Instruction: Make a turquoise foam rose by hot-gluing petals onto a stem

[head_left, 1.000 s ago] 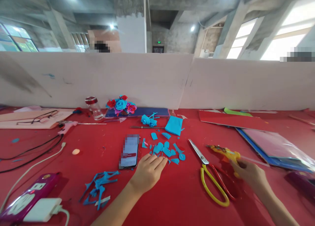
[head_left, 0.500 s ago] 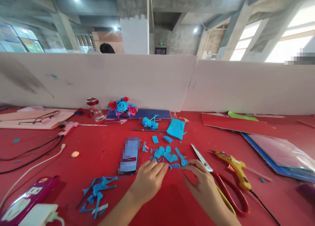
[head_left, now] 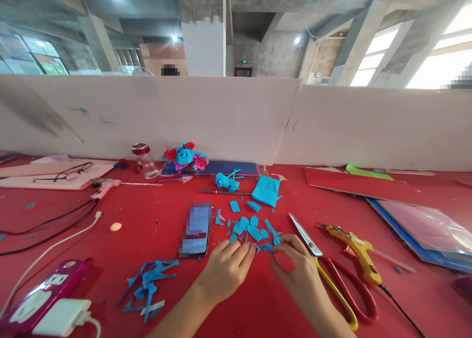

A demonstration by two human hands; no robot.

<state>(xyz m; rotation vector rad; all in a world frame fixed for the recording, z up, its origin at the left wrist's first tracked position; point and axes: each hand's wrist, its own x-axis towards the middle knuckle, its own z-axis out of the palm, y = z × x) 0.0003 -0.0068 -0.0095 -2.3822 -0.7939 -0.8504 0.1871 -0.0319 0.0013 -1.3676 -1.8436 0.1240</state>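
My left hand [head_left: 225, 265] is closed, fingers curled together and palm down, beside a small blue sliver. What it holds, if anything, is hidden behind the fingers. My right hand [head_left: 297, 264] is closed in a pinch, thumb and forefinger tips at the end of a small blue paper piece [head_left: 265, 248] between the two hands. Just beyond lie several loose blue paper cutouts [head_left: 253, 232], some rounded, some narrow. Scissors [head_left: 313, 247] with red and yellow handles lie open along the right hand's outer side.
A phone [head_left: 196, 230] lies left of the cutouts, with blue scraps [head_left: 149, 286] nearer me. Farther right is a yellow glue gun [head_left: 356, 249]. Behind are folded blue paper [head_left: 266, 190], blue paper flowers [head_left: 226, 182], a flower arrangement [head_left: 185, 156] and a glass jar [head_left: 145, 161].
My right hand has shifted slightly left; its thumb and forefinger tips have drawn closer together at the blue paper piece. My left hand stays nearly in place. The whole view has shifted slightly.
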